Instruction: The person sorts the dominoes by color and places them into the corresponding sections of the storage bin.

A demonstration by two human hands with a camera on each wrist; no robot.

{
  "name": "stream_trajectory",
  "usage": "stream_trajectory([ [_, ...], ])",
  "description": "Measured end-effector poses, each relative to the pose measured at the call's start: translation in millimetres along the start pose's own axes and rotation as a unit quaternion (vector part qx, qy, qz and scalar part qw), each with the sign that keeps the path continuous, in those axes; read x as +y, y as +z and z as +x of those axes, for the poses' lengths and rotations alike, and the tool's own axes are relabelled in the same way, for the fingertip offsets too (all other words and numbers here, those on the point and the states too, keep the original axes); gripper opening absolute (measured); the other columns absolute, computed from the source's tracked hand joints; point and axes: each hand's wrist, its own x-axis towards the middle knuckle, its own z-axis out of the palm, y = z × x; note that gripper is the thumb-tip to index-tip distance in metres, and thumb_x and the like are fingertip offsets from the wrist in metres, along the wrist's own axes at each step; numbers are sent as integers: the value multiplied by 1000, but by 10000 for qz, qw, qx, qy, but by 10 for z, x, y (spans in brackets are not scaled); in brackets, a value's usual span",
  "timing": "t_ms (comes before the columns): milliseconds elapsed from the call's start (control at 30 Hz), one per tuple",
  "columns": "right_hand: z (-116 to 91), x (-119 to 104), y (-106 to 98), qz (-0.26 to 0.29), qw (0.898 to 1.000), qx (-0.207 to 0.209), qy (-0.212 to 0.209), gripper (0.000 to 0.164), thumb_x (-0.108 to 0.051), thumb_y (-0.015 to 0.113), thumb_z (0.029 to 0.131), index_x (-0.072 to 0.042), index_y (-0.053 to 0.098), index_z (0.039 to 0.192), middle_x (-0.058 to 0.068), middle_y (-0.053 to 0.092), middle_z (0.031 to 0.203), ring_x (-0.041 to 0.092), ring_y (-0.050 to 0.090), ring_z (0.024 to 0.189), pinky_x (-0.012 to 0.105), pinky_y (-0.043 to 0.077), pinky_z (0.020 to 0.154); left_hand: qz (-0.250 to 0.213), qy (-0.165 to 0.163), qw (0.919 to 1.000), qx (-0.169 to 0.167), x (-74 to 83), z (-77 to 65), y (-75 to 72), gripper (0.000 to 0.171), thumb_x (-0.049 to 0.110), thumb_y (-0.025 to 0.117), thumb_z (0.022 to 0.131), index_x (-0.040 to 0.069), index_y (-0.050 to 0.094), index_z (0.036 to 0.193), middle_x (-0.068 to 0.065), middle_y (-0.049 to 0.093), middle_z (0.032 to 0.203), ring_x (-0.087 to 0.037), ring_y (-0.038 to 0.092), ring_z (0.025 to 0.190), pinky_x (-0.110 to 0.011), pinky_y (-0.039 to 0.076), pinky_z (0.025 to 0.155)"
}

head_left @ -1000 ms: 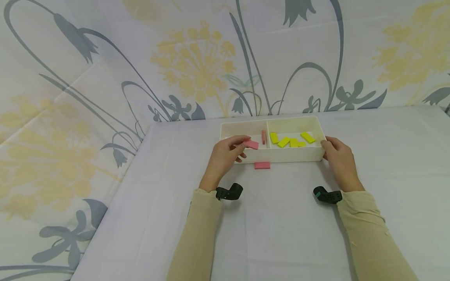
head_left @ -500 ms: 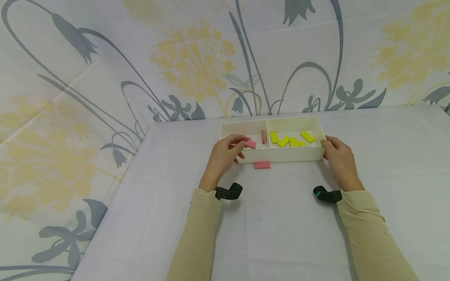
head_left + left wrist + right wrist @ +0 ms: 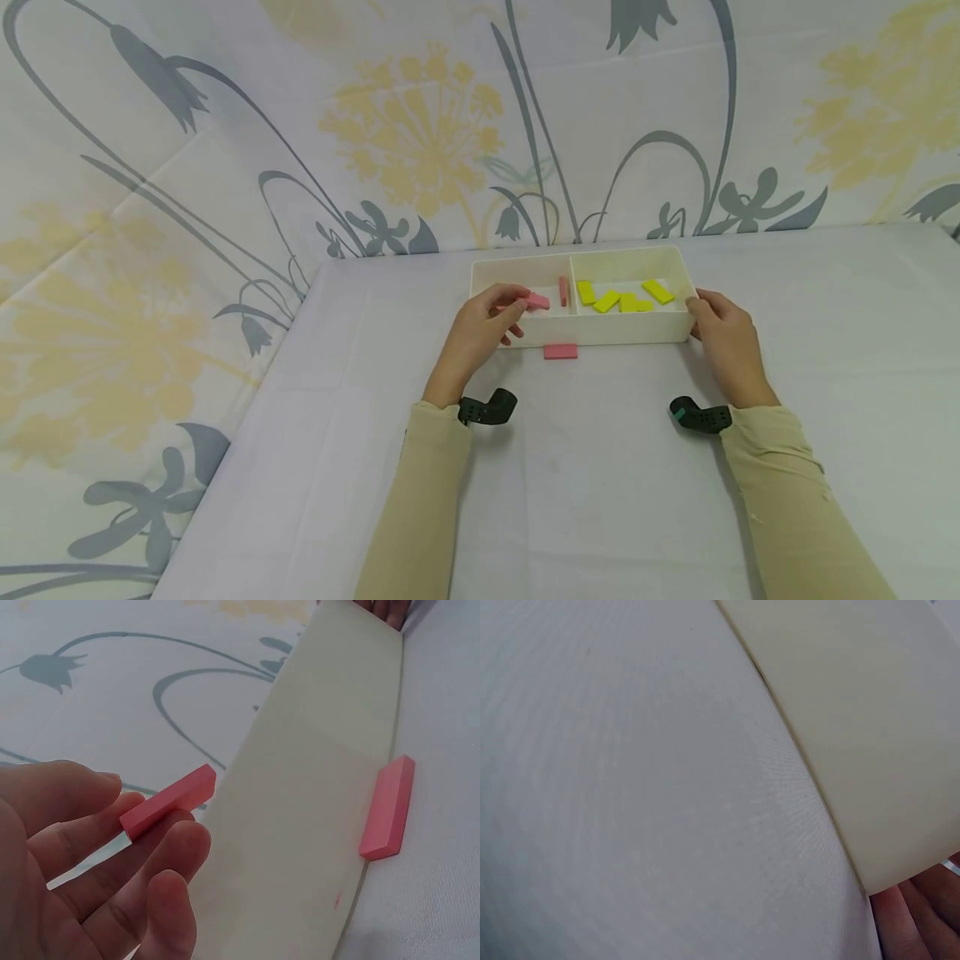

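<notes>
A white two-compartment box (image 3: 600, 331) stands on the cloth-covered table. My left hand (image 3: 476, 323) is over its left compartment, fingers curled round a small pink domino-like block (image 3: 169, 801) held above the rim at the fingertips. Another pink block (image 3: 563, 292) stands on edge by the divider, and more pink shows partly hidden behind the fingers. My right hand (image 3: 723, 337) grips the box's right end, thumb at the rim and fingers on the outer wall. Several yellow blocks (image 3: 657, 292) lie in the right compartment.
One pink block (image 3: 560, 352) lies on the white cloth (image 3: 592, 483), close against the box's front wall. Behind the box hangs a flower-patterned cloth (image 3: 420, 142). Black wrist cameras (image 3: 491, 408) are strapped to both wrists.
The pink block at my left fingertips has tilted and shifted slightly away from me, while the left hand has barely moved. My right hand keeps its grip on the box.
</notes>
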Motion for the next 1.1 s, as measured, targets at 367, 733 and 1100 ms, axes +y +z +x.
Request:
stream_trajectory([
  [367,-2,4,1,23,10000,27,-4,68,-56,29,89,-9,34,137,14,36,137,31,48,109,49,31,95,-33,-37,10000,-24,-4,14,4,31,29,51,90,20,55,119,-8,61,106,-28,61,76,-42,49,67],
  [733,14,12,1,51,10000,-2,21,67,-56,29,88,-10,34,137,13,37,137,30,47,110,48,31,95,-132,-87,9999,5,7,1,-2,32,32,51,90,20,56,119,-7,62,104,-25,60,76,-41,49,69],
  [1100,3,10,2,38,10000,47,6,67,-55,29,89,-10,35,137,13,38,136,30,48,109,48,31,95,-83,-209,9997,60,10,2,6,28,28,49,91,17,60,114,-4,62,99,-22,60,73,-41,49,70],
])
